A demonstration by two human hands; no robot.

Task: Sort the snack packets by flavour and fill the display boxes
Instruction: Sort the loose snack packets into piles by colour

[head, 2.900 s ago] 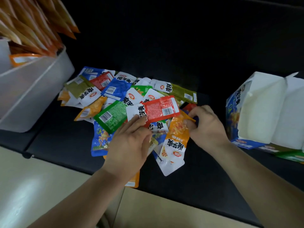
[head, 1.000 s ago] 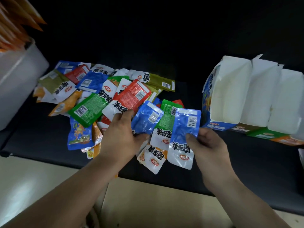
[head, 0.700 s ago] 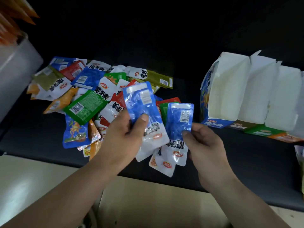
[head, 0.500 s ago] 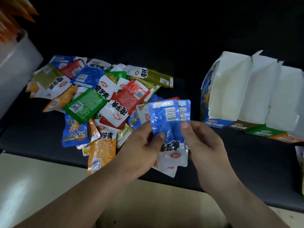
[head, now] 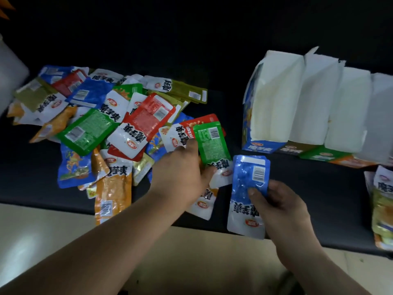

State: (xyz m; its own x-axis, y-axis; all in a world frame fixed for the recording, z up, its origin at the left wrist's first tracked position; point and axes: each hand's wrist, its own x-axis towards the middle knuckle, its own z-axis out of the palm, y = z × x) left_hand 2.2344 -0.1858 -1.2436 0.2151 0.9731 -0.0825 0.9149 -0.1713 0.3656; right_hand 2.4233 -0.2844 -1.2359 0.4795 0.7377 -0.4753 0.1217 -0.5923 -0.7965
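A heap of snack packets [head: 102, 128] in red, green, blue, orange and olive lies on the black table [head: 319, 199]. My right hand [head: 278, 205] holds a small stack of blue packets [head: 246, 177] upright near the table's front edge, thumb on the front. My left hand [head: 180, 175] is at the heap's right edge and pinches a green packet [head: 212, 145] between thumb and fingers. A row of open display boxes [head: 276, 103] with white insides stands at the right. The nearest one has a blue front [head: 261, 146], then olive, green and orange.
A white bin [head: 10, 75] shows at the far left edge. More packets [head: 382, 199] lie stacked at the right edge of the table. Pale floor runs below the table's front edge.
My left hand passed its blue packet onto the one in my right hand, then reached back to the heap and took the green packet. My right hand moved slightly right with the blue stack.
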